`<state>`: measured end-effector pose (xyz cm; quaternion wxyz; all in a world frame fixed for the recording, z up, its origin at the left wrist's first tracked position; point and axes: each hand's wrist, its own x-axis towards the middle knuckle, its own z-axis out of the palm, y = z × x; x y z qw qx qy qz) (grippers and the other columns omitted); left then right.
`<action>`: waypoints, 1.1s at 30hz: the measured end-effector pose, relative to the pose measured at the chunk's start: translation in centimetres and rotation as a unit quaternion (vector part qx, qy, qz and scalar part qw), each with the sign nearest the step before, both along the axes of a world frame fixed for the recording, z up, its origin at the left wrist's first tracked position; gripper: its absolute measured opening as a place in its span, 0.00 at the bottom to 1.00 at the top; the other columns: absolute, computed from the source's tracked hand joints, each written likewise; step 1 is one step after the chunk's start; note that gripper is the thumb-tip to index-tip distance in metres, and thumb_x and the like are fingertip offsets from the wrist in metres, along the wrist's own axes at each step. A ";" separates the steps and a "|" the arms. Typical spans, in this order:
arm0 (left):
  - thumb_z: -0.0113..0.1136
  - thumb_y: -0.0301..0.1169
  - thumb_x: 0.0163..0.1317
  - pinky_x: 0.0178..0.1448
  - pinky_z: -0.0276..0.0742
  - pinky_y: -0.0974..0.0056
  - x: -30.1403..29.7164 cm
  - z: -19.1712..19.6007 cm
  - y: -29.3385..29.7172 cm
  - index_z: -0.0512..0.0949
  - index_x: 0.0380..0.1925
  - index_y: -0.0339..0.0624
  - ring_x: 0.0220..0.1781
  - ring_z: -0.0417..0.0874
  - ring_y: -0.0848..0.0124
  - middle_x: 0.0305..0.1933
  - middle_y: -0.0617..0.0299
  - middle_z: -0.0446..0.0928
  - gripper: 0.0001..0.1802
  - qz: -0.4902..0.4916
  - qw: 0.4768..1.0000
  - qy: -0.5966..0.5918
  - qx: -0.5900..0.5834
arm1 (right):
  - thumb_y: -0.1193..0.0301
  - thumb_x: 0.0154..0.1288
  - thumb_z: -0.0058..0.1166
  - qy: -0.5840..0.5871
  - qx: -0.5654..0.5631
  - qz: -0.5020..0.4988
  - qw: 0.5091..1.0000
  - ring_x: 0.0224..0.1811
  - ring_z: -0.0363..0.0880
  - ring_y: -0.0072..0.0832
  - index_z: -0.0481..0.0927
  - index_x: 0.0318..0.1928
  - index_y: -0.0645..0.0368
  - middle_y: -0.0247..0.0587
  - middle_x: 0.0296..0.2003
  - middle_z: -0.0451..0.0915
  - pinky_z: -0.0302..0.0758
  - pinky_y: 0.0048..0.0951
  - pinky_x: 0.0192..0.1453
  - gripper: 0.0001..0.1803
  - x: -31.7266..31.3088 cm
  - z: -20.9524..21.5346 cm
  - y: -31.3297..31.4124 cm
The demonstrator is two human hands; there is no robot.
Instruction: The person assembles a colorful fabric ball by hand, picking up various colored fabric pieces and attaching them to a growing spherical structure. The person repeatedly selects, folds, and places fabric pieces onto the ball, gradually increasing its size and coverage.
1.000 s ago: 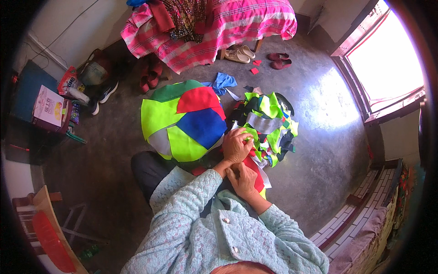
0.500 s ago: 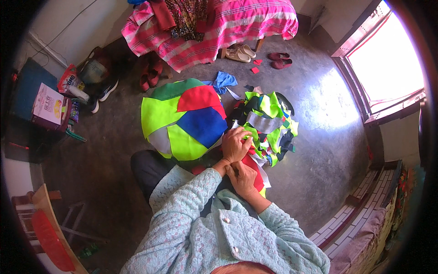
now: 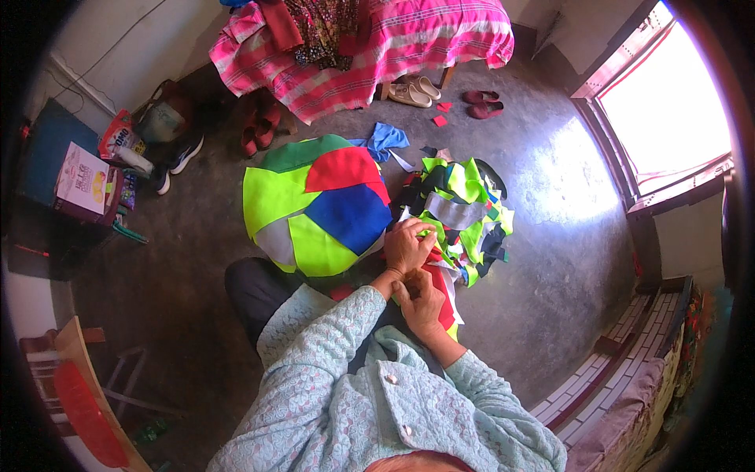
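Note:
My left hand (image 3: 407,245) reaches to the near left edge of a heap of cloth scraps (image 3: 460,212), with its back up and its fingers curled. What those fingers hold is hidden. Just below it, my right hand (image 3: 422,303) is closed, its thumb and fingers bent in against the left wrist; anything between them is too small to tell. Red cloth (image 3: 439,285) and a white strip (image 3: 454,303) lie by the right hand. To the left sits a round patchwork piece (image 3: 318,208) of yellow-green, red, blue, green and grey cloth panels.
A blue cloth (image 3: 387,140) lies behind the patchwork. Farther back stands a bed-like piece with a pink checked cover (image 3: 425,35), with pale shoes (image 3: 410,94) and dark red shoes (image 3: 483,104) nearby. Boxes (image 3: 82,181) stand at left, and a wooden chair (image 3: 94,393) at lower left.
My right hand has shifted slightly, its fingers drawn in and raised beside the left wrist. The left hand has turned a little. The patchwork and scrap heap stay where they were.

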<state>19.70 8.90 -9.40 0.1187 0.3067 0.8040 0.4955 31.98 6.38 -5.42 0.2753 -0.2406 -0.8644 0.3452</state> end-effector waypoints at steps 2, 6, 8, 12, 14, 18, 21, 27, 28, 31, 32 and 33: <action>0.65 0.40 0.51 0.55 0.75 0.58 0.0 0.2 -0.1 0.85 0.32 0.52 0.49 0.80 0.59 0.45 0.62 0.82 0.10 -0.002 1.000 -0.005 0.003 | 0.64 0.58 0.64 -0.006 0.052 0.050 0.997 0.23 0.79 0.31 0.73 0.45 0.58 0.37 0.23 0.79 0.73 0.30 0.27 0.19 0.4 -0.1 0.3; 0.65 0.40 0.51 0.54 0.75 0.57 -0.1 0.4 0.0 0.85 0.32 0.52 0.48 0.80 0.59 0.44 0.62 0.82 0.09 0.002 1.000 -0.004 -0.012 | 0.66 0.58 0.64 0.013 0.029 0.034 0.999 0.23 0.79 0.30 0.75 0.42 0.56 0.36 0.22 0.78 0.72 0.30 0.27 0.15 0.1 0.3 0.1; 0.65 0.39 0.51 0.54 0.75 0.57 -0.1 0.5 0.1 0.85 0.32 0.52 0.48 0.80 0.59 0.44 0.62 0.82 0.09 0.004 1.000 -0.003 -0.022 | 0.66 0.58 0.63 0.010 -0.028 -0.011 1.000 0.23 0.79 0.30 0.76 0.41 0.55 0.35 0.22 0.78 0.72 0.30 0.27 0.13 -0.1 0.6 -0.4; 0.65 0.39 0.52 0.54 0.75 0.57 0.0 0.5 -0.1 0.85 0.33 0.52 0.48 0.80 0.59 0.44 0.62 0.82 0.09 0.004 1.000 0.004 -0.015 | 0.66 0.59 0.62 -0.009 -0.003 0.032 0.999 0.23 0.79 0.30 0.76 0.40 0.55 0.35 0.22 0.78 0.72 0.30 0.27 0.12 0.0 0.6 0.0; 0.65 0.38 0.52 0.54 0.74 0.57 0.1 0.5 -0.2 0.85 0.33 0.52 0.48 0.80 0.59 0.44 0.62 0.82 0.10 0.000 1.000 0.013 -0.006 | 0.66 0.59 0.62 -0.015 -0.017 0.036 0.999 0.23 0.79 0.30 0.76 0.40 0.55 0.35 0.23 0.78 0.72 0.30 0.27 0.12 0.1 0.7 0.0; 0.64 0.39 0.52 0.54 0.74 0.57 0.0 0.7 -0.4 0.85 0.33 0.51 0.48 0.80 0.58 0.45 0.61 0.82 0.10 -0.008 1.000 0.023 0.000 | 0.67 0.58 0.62 -0.016 0.021 0.083 0.996 0.24 0.79 0.31 0.76 0.39 0.55 0.36 0.24 0.79 0.72 0.31 0.28 0.12 0.3 0.6 0.4; 0.64 0.39 0.52 0.55 0.74 0.57 -0.1 0.7 -0.4 0.85 0.34 0.51 0.49 0.80 0.58 0.45 0.61 0.82 0.10 -0.012 1.000 0.019 -0.005 | 0.66 0.57 0.63 0.009 0.037 0.084 0.996 0.25 0.79 0.32 0.76 0.39 0.55 0.37 0.25 0.78 0.73 0.31 0.29 0.13 0.3 0.2 0.4; 0.63 0.39 0.52 0.55 0.74 0.56 0.1 0.6 -0.1 0.85 0.34 0.51 0.49 0.79 0.57 0.45 0.60 0.81 0.11 -0.003 1.000 0.011 -0.005 | 0.64 0.55 0.65 -0.020 -0.037 0.032 0.999 0.25 0.79 0.32 0.75 0.38 0.55 0.39 0.24 0.78 0.73 0.31 0.29 0.15 0.1 0.6 -0.1; 0.63 0.39 0.52 0.55 0.74 0.56 0.1 0.7 -0.2 0.85 0.34 0.51 0.49 0.79 0.57 0.45 0.60 0.81 0.11 -0.003 1.000 0.009 0.000 | 0.64 0.55 0.65 -0.026 -0.042 0.036 0.998 0.25 0.79 0.32 0.75 0.38 0.55 0.39 0.24 0.78 0.73 0.31 0.29 0.15 0.1 0.6 -0.1; 0.65 0.40 0.52 0.52 0.76 0.56 0.1 0.2 -0.2 0.85 0.32 0.52 0.49 0.80 0.59 0.44 0.61 0.81 0.09 0.001 0.999 0.036 0.013 | 0.65 0.55 0.65 -0.010 -0.011 0.060 0.998 0.24 0.79 0.31 0.75 0.37 0.55 0.39 0.23 0.78 0.73 0.31 0.28 0.14 0.1 0.5 0.1; 0.65 0.40 0.52 0.52 0.76 0.57 0.1 0.0 -0.2 0.85 0.32 0.52 0.49 0.80 0.59 0.44 0.61 0.81 0.09 -0.003 0.999 0.034 0.012 | 0.65 0.55 0.65 0.001 0.007 0.071 0.997 0.24 0.79 0.31 0.75 0.37 0.55 0.38 0.23 0.78 0.73 0.31 0.28 0.14 0.0 0.4 0.1; 0.65 0.40 0.52 0.52 0.76 0.57 0.0 0.1 -0.3 0.85 0.32 0.52 0.49 0.80 0.59 0.44 0.61 0.81 0.09 -0.006 0.999 0.033 0.011 | 0.65 0.56 0.65 0.004 0.023 0.081 0.996 0.24 0.79 0.32 0.75 0.38 0.55 0.39 0.23 0.78 0.73 0.31 0.28 0.14 0.1 0.3 0.2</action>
